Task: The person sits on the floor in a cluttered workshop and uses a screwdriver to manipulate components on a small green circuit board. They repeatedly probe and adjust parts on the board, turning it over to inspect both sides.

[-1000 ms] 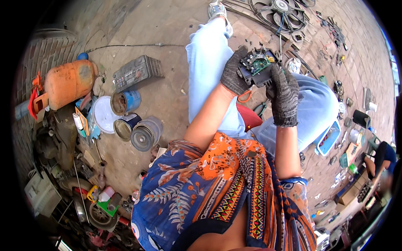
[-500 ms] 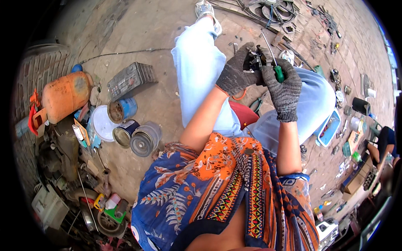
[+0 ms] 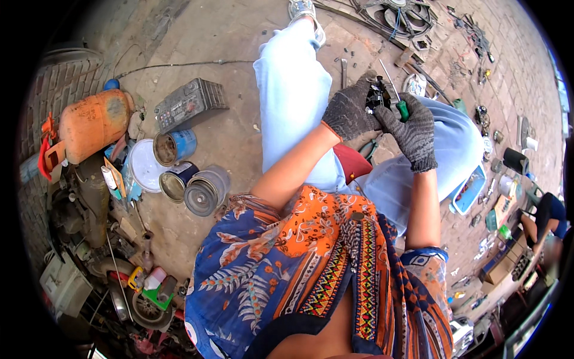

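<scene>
Dark knit gloves cover both hands over my right leg. My left hand [image 3: 350, 110] grips a black housed electronic part [image 3: 378, 96], tilted so that its dark, cluttered side faces up. My right hand [image 3: 414, 136] holds a green-handled screwdriver [image 3: 402, 110], its shaft pointing up and away beside the part. Whether the blade touches the part I cannot tell. Pliers [image 3: 369, 149] lie below the hands, partly hidden, near a dark red seat [image 3: 350, 160] between my legs. Small loose bits and a flat metal tool [image 3: 344, 73] lie on the ground beyond my left hand.
Left: an orange cylinder [image 3: 89, 125], battery [image 3: 185, 105], several cans [image 3: 204, 191], cluttered vehicle parts. Far ahead: a radiator fan [image 3: 397, 18]. Right: a blue tray [image 3: 469, 188], scattered tools and cardboard boxes [image 3: 504, 260], with another person [image 3: 547, 218] at the edge.
The part has turned so its green circuit board no longer shows. The screwdriver's handle has come into view in my right hand. Both hands shifted slightly right and down over the last half second.
</scene>
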`<state>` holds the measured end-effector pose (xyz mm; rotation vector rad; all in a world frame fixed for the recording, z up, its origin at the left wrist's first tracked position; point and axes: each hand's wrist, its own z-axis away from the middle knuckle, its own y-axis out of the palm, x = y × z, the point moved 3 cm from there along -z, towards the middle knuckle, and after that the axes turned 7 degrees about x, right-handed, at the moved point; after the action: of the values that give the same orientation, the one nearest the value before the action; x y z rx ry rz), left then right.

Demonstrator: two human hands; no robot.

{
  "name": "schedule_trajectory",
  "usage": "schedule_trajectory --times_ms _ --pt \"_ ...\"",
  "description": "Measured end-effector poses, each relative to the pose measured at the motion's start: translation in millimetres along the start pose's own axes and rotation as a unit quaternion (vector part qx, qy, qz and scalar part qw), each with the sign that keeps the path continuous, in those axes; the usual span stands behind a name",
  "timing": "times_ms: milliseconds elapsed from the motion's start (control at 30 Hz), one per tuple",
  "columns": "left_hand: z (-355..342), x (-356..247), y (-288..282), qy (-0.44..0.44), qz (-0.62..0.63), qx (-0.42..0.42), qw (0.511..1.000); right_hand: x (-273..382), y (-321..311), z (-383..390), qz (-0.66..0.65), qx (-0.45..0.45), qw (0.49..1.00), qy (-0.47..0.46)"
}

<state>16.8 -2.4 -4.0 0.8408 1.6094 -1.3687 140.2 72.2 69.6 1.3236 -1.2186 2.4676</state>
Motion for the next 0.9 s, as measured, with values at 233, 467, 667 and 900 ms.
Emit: schedule_trajectory --times_ms 233,467,667,900 --pt "4 -10 3 0.068 0.045 -0.027 0.996 -6 -7 7 -0.024 0.001 1.0 -0.002" --pt "1 -22 -3 0.053 0.045 -0.087 0.994 -1 -11 15 -0.023 -0.046 0.998 -0.036" --pt "-2 -16 -3 0.143 -0.08 -0.102 0.981 -44 9 9 -0.08 -0.137 0.987 0.025" --pt "-3 -21 1 0.089 -0.084 -0.162 0.979 -23 19 20 -0.035 -0.269 0.963 0.005"
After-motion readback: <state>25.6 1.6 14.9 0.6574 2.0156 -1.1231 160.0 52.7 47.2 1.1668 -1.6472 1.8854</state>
